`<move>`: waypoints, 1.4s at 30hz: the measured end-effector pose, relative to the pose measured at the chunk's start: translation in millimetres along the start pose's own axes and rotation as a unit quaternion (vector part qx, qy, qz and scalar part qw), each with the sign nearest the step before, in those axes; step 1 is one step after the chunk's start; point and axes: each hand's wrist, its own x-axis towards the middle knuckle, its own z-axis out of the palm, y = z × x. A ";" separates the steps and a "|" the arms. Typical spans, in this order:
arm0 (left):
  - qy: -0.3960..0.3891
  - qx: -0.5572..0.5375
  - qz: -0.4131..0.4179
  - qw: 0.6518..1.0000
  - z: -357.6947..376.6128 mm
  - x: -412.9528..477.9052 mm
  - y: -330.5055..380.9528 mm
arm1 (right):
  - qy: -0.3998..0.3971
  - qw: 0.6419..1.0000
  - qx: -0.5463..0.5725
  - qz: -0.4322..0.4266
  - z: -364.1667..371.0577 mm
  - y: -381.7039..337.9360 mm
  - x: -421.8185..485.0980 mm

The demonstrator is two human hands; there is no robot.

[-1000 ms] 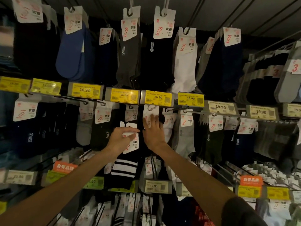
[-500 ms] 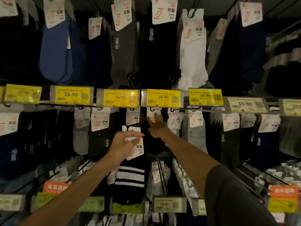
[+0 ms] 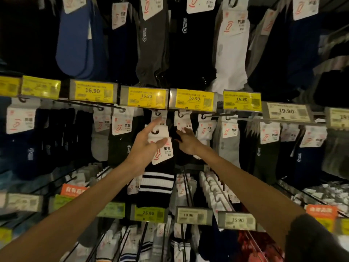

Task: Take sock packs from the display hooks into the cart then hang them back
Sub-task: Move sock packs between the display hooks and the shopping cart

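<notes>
Here the left hand (image 3: 143,149) grips a striped sock pack (image 3: 160,168), right hand (image 3: 186,142) beside.

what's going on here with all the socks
A person stands at a shop's sock display. Their left hand pinches the white card header of a black sock pack with white stripes, holding it up just under the row of yellow 16.90 price tags. The right hand reaches with straight fingers in among the hanging dark sock packs beside it. The held pack is not yet on a hook, and no cart is in view.
</notes>
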 end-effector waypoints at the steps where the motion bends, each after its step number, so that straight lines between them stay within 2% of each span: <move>1: 0.003 -0.005 0.008 1.000 -1.7 -5.5 3.2 | 0.024 0.998 0.058 -0.015 1.2 -3.1 -20.1; 4: 0.005 -0.032 0.001 0.999 -5.3 -26.6 12.3 | 0.104 0.966 0.236 -0.022 1.9 -16.6 -98.8; 6: 0.002 -0.056 -0.017 0.998 -5.0 -43.8 18.8 | 0.104 0.917 0.385 -0.017 -0.1 -34.5 -163.4; 8: -0.007 -0.071 -0.037 0.997 0.9 -61.3 22.6 | 0.079 0.870 0.486 -0.015 0.8 -51.4 -222.4; 15: -0.067 -0.109 -0.115 0.985 32.6 -135.7 -15.1 | 0.088 0.776 0.620 0.073 44.5 -65.4 -330.1; 19: -0.094 -0.105 -0.168 0.976 48.7 -187.4 -55.9 | 0.084 0.760 0.634 0.117 85.5 -57.0 -372.3; 22: -0.113 -0.100 -0.218 0.964 58.4 -226.1 -89.8 | 0.095 0.767 0.616 0.155 122.4 -48.4 -403.4; 28: -0.141 -0.082 -0.296 0.941 66.2 -280.1 -151.7 | 0.049 0.750 0.621 0.222 182.7 -33.5 -449.4; 32: -0.135 -0.079 -0.353 0.922 70.8 -304.9 -189.6 | 0.034 0.736 0.625 0.259 218.6 -22.3 -462.4; 38: -0.129 -0.076 -0.409 0.900 85.0 -320.6 -235.5 | 0.064 0.711 0.633 0.298 260.7 3.7 -465.0; 42: -0.151 -0.047 -0.436 0.886 99.4 -329.2 -267.0 | 0.050 0.695 0.642 0.319 286.3 37.5 -458.9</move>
